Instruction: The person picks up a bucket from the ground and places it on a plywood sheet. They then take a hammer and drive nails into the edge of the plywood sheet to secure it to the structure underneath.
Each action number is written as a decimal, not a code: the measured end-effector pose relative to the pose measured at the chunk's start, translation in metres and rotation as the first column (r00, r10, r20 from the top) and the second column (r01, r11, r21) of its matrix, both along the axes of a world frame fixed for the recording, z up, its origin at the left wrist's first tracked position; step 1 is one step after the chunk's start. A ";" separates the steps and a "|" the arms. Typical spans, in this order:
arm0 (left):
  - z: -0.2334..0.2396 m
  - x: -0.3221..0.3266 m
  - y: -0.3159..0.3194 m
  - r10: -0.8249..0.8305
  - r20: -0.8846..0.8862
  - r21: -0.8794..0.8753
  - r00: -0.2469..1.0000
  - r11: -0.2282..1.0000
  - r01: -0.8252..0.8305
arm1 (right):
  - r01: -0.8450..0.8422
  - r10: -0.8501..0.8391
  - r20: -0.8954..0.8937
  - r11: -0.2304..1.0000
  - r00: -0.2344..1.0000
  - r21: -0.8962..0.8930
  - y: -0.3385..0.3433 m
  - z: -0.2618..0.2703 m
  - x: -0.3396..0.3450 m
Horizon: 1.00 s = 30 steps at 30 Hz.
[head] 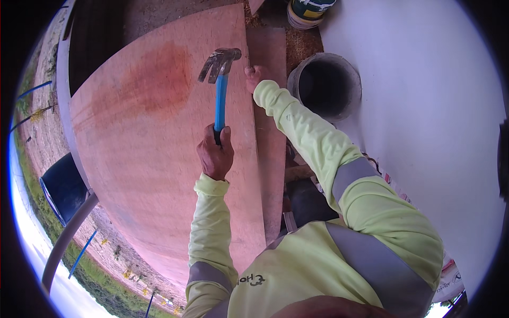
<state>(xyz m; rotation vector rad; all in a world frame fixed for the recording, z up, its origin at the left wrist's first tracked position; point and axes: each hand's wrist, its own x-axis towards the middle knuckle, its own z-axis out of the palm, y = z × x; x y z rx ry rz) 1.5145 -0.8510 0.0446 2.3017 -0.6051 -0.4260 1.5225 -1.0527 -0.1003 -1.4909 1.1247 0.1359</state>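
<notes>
My left hand (216, 155) grips the lower end of a claw hammer (221, 95) with a blue and black handle. The hammer's scuffed steel head is over a large reddish plywood sheet (167, 167), its claw turned left and its face towards the sheet's right edge. At that edge, my right hand (254, 77) is curled close against the wood, right of the hammer head. Whether its fingers hold anything is hidden. A dark, damp-looking stain marks the upper part of the sheet. Another board (272, 159) shows beneath the right edge.
A grey bucket (292, 81) with a dark inside stands just right of my right hand. Beyond it is a green and white pail (308, 14). A pale wall or panel (421, 99) fills the right side. Printed sacks (449, 278) lie behind my right arm. A pipe (67, 238) crosses the left.
</notes>
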 end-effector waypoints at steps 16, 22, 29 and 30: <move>-0.009 -0.005 0.002 0.035 0.057 -0.096 0.998 0.995 -0.030 | 0.039 -0.045 0.141 0.998 0.989 0.049 0.008 0.010 -0.011; -0.060 0.011 -0.021 0.008 -0.011 0.008 1.000 1.000 -0.008 | 0.149 -0.138 0.069 0.970 0.988 -0.192 0.013 0.007 0.004; 0.001 0.000 0.001 0.009 0.016 -0.103 1.000 0.995 -0.008 | 0.095 -0.089 0.060 0.989 0.994 -0.113 0.013 0.012 -0.006; 0.006 -0.002 0.005 0.019 0.024 -0.115 1.000 0.993 -0.016 | 0.083 -0.077 0.061 0.991 0.995 -0.106 0.013 0.013 -0.006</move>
